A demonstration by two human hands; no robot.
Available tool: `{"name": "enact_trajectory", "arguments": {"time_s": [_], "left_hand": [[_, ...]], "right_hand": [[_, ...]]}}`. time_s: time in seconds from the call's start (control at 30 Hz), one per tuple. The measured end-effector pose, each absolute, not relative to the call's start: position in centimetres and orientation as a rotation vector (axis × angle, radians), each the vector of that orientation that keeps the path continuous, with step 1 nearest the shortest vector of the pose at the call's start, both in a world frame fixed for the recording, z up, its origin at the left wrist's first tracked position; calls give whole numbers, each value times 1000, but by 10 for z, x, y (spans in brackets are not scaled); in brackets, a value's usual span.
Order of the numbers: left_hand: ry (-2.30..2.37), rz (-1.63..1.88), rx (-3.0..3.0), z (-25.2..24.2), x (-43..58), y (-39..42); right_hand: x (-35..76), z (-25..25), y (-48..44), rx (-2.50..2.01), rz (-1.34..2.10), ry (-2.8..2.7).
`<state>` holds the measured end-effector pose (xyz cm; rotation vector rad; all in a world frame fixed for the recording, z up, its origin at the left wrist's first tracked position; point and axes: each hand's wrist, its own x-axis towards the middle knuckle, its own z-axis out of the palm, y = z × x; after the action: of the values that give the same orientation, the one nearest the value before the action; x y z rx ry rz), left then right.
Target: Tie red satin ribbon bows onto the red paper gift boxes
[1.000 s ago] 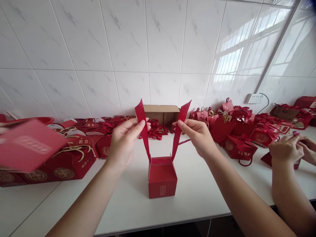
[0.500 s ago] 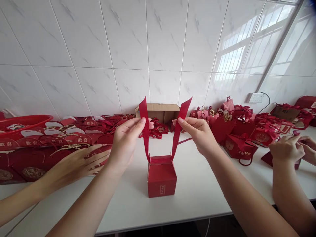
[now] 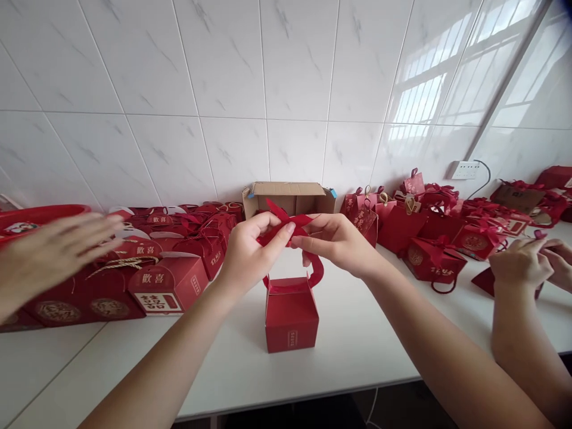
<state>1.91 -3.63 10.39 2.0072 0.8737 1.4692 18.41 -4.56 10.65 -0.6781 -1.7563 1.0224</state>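
Observation:
A small red gift box stands upright on the white table in front of me. From its top, a red ribbon rises on both sides. Above the box, my left hand pinches the ribbon between thumb and fingers, and one pointed end sticks up past it. My right hand is closed on the ribbon too, its fingertips touching those of my left. The two ribbon parts cross where the hands meet. Just how they cross is partly hidden by my fingers.
Rows of red gift boxes stand at the left, where a co-worker's hand reaches in. An open cardboard box sits against the tiled wall. More red boxes fill the right side, near another person's hands.
My hands have come together from holding the two ribbon ends apart; the ends now cross above the box. The co-worker's left-side hand has pulled away from a red box.

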Motion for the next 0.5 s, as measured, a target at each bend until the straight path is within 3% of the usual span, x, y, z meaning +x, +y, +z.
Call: {"name": "enact_trajectory", "arguments": {"time_s": [0.27, 0.5], "left_hand": [[925, 1218, 1869, 104, 10, -28], [759, 1185, 1430, 106, 3, -19]], "right_hand": [[190, 91, -35, -633, 763, -1781], [206, 85, -26, -561, -158, -2160]]}}
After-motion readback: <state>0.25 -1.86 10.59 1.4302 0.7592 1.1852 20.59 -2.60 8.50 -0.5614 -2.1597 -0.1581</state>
